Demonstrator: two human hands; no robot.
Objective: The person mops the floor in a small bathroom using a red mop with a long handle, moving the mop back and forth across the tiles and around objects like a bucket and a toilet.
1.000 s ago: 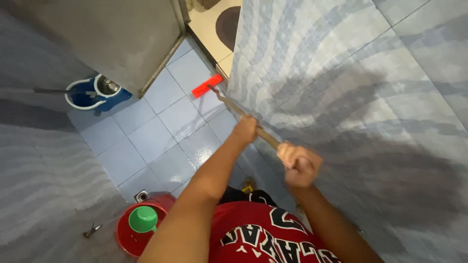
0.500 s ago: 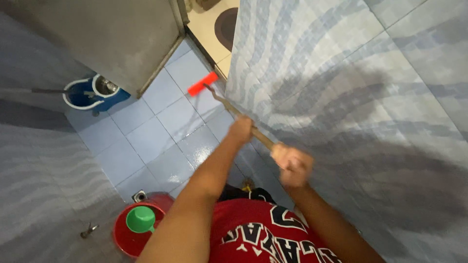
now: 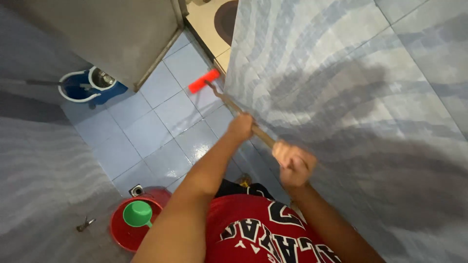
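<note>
Hands grip one long wooden handle [image 3: 243, 119] that slants down along the right-hand tiled wall [image 3: 341, 73]; the left hand [image 3: 241, 126] is curled round it farther down the shaft, the right hand [image 3: 292, 163] fisted tight near the top end, a spacing that seems to give leverage; the red brush head [image 3: 204, 81] rests on the wet blue floor tiles [image 3: 146, 131] at the far doorway; a red bucket [image 3: 122, 234] with a green dipper [image 3: 137, 213] sits near left; a blue mop bucket [image 3: 83, 87] stands far left.
</note>
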